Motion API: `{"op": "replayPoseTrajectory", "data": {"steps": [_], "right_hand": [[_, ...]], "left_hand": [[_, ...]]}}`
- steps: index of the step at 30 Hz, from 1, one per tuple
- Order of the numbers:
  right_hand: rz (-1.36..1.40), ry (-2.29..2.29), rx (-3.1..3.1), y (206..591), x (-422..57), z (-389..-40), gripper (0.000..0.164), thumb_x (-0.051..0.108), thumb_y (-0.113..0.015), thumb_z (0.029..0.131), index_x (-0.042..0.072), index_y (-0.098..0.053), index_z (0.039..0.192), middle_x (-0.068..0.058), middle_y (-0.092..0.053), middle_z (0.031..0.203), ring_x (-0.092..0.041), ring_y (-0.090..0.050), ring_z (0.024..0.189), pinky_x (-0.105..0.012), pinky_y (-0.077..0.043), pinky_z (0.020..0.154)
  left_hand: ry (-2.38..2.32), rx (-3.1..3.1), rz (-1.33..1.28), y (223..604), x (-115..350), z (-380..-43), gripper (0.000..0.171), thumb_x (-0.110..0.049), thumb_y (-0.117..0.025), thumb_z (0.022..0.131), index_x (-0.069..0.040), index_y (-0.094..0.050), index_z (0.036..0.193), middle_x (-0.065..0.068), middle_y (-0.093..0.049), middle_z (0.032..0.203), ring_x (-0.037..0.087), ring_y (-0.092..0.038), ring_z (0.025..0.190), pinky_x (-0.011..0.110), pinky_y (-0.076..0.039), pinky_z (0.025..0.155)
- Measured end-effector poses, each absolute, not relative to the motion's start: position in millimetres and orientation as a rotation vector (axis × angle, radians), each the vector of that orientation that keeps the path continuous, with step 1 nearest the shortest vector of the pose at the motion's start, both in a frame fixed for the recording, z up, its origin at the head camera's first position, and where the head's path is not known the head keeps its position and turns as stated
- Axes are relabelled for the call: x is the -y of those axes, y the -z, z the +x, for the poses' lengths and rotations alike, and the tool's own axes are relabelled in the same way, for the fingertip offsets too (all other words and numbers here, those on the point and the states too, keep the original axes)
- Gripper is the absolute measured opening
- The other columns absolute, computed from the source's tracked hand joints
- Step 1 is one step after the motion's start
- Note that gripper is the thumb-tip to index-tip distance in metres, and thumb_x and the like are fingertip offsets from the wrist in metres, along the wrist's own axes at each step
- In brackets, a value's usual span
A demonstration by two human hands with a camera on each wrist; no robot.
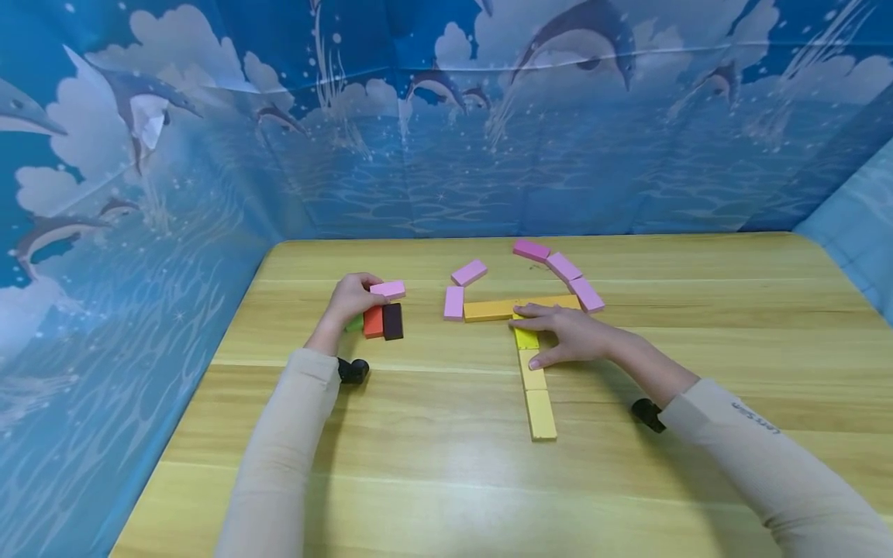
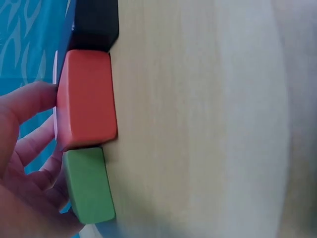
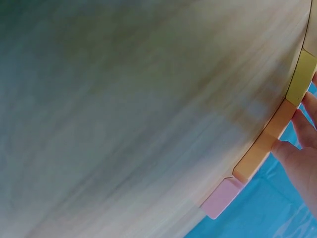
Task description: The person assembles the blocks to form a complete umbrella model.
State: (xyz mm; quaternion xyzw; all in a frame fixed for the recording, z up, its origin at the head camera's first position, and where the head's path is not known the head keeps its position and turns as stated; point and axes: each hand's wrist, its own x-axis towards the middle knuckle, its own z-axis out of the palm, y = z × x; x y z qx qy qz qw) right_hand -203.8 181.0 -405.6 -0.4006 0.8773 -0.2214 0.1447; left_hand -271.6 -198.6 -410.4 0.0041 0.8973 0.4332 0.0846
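Observation:
At the left of the head view, my left hand (image 1: 352, 298) pinches a light pink block (image 1: 389, 290) between thumb and fingers. Right below it stand a black block (image 1: 393, 321), a red block (image 2: 90, 98) and a green block (image 2: 89, 186), side by side. My right hand (image 1: 575, 335) rests with spread fingers over a column of yellow blocks (image 1: 540, 415), touching the bright yellow one (image 1: 527, 339). Its fingertips reach the row of orange blocks (image 1: 488, 311) across the column's top. Part of that row is hidden by the hand.
Two pink blocks (image 1: 454, 303) lie at the orange row's left end. From its right end several more pink blocks (image 1: 563, 266) curve up and leftward. A blue dolphin-print cloth (image 1: 446, 155) hangs behind the wooden table (image 1: 432, 480) and along its sides.

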Motion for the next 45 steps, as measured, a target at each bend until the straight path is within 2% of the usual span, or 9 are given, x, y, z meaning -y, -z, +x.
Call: {"op": "replayPoseTrajectory", "data": {"steps": [4,14,27,45], "right_hand": [[-1.156,0.648,-2.516,406,-182,-204,0.072,0.039,-0.07,0.081,0.003,-0.044,0.139,-0.02,-0.031,0.147,-0.039,-0.025,0.135,-0.054,-0.027,0.103],[-1.144,0.657,-2.516,407,-183,-204,0.074,0.041,-0.07,0.08,0.003,-0.045,0.138,-0.021,-0.032,0.146,-0.038,-0.025,0.135,-0.053,-0.028,0.103],[-1.155,0.633,-2.531,405,-183,-204,0.074,0.042,-0.07,0.08,0.003,-0.045,0.138,-0.021,-0.033,0.146,-0.039,-0.027,0.134,-0.054,-0.029,0.102],[-1.162,0.619,-2.528,402,-182,-204,0.072,0.039,-0.071,0.08,0.003,-0.045,0.138,-0.021,-0.032,0.146,-0.039,-0.026,0.134,-0.053,-0.03,0.102]], "left_hand": [[-1.246,-2.716,0.006,409,196,-271,0.036,-0.008,-0.069,0.079,0.004,-0.061,0.112,0.019,-0.059,0.106,0.026,-0.054,0.089,0.032,-0.047,0.072],[-1.196,-2.854,0.083,412,191,-275,0.037,-0.011,-0.074,0.078,0.003,-0.063,0.11,0.018,-0.062,0.102,0.027,-0.055,0.085,0.033,-0.046,0.071],[-1.331,-2.841,0.106,400,181,-271,0.036,-0.01,-0.074,0.079,0.001,-0.063,0.112,0.018,-0.063,0.104,0.027,-0.058,0.088,0.033,-0.048,0.068],[-1.404,-2.866,0.162,390,161,-273,0.032,-0.01,-0.075,0.078,0.0,-0.066,0.106,0.015,-0.063,0.101,0.025,-0.057,0.081,0.026,-0.046,0.058]]}}
